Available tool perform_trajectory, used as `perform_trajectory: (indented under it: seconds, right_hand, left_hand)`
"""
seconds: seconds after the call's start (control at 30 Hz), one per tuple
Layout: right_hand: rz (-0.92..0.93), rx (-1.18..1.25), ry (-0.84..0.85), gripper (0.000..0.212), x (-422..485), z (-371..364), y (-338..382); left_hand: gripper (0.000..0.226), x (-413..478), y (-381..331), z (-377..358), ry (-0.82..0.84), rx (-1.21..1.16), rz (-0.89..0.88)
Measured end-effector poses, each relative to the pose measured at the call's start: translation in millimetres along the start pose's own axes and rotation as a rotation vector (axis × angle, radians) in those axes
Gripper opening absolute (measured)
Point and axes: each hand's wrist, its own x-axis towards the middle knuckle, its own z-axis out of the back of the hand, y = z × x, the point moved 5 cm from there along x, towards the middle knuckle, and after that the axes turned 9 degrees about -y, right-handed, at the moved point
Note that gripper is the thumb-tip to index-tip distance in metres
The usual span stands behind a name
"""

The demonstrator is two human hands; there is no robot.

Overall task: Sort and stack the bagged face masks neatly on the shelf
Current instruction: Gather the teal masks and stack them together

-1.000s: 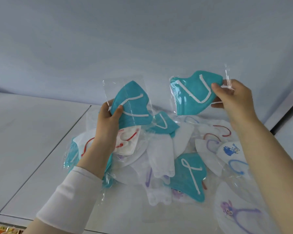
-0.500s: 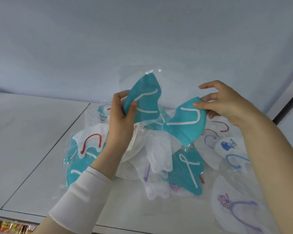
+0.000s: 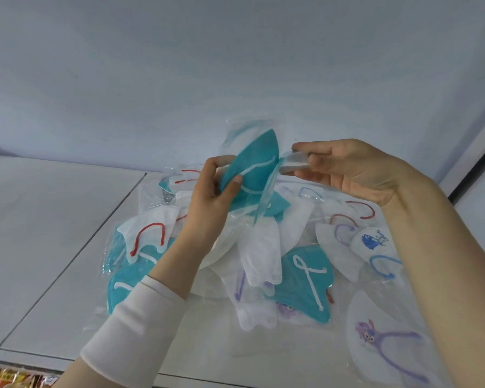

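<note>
- my left hand [image 3: 207, 203] grips a teal mask [image 3: 249, 175] in its clear bag. my thumb is curled on the front and my fingers are behind it. it stands up in the air, over the back of the pile.
- my right hand [image 3: 356, 172] pinches the plastic edge of a second teal mask [image 3: 268, 191]. i see this one from its thin side. it sits right beside the first one. it may be touching it, but i cannot tell for sure.
- the pile of bagged masks [image 3: 261, 247] lies on the shelf [image 3: 53, 219]. it goes from the middle to the right edge, near the back wall. it is all mixed up, with teal ones and white ones with little pictures.
- a white mask with red loops [image 3: 149, 233] lies at the left edge of the pile. a flat teal mask [image 3: 305, 284] lies near the front.
- i think this is the sorting step. i am putting two masks of the same colour together, flat side to flat side.
- next, i think i need to line up their edges and hold both in one hand. then i can lay them on the bare left side of the shelf to start a teal stack.
- the bags look slippery, so i should hold on well or they may slide apart.
</note>
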Motion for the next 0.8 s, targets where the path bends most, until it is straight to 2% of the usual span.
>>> perform_trajectory:
  seconds: [0.07, 0.1, 0.17, 0.27, 0.33, 0.4, 0.47, 0.6, 0.73, 0.8]
  right_hand:
    - [0.013, -0.033, 0.072, 0.096, -1.1, -1.7, -0.5]
    - [0.015, -0.075, 0.083, 0.093, -2.2, -3.7, -0.5]
    - [0.057, -0.144, -0.004, 0.074, -0.3, -7.4, -0.9]
    - [0.213, -0.183, -0.259, 0.036, 8.7, -9.4, -1.9]
    - [0.336, -0.394, -0.457, 0.012, 13.2, -7.3, -1.9]
    - [0.454, -0.596, -0.610, 0.017, 16.3, -5.6, 1.2]
    - [0.543, -0.658, -0.662, 0.019, 17.0, -9.6, 4.8]
    - [0.594, -0.636, -0.622, 0.019, 26.8, -19.0, 1.1]
    - [0.608, -0.601, -0.547, 0.023, 35.5, -31.2, -4.6]
    - [0.643, -0.601, -0.535, 0.028, 37.8, -36.6, -6.1]
  left_hand:
    - [0.016, 0.8, 2.1, 0.9, -0.010, -0.037, 0.050]
    - [0.016, 1.0, 3.2, 1.4, -0.014, -0.041, 0.064]
    - [0.016, 0.8, 3.9, 1.3, -0.019, -0.060, 0.075]
    - [0.016, -1.3, 4.3, -1.6, -0.007, -0.124, 0.093]
    - [0.016, -2.9, 4.9, -3.6, 0.018, -0.153, 0.113]
    - [0.016, -4.5, 6.3, -4.1, 0.045, -0.170, 0.128]
    - [0.017, -5.6, 7.4, -3.5, 0.058, -0.211, 0.156]
    - [0.022, -6.9, 9.3, -1.7, 0.072, -0.304, 0.229]
    - [0.053, -6.6, 14.3, 0.8, 0.131, -0.323, 0.314]
    - [0.043, -4.2, 18.3, 5.8, 0.124, -0.237, 0.308]
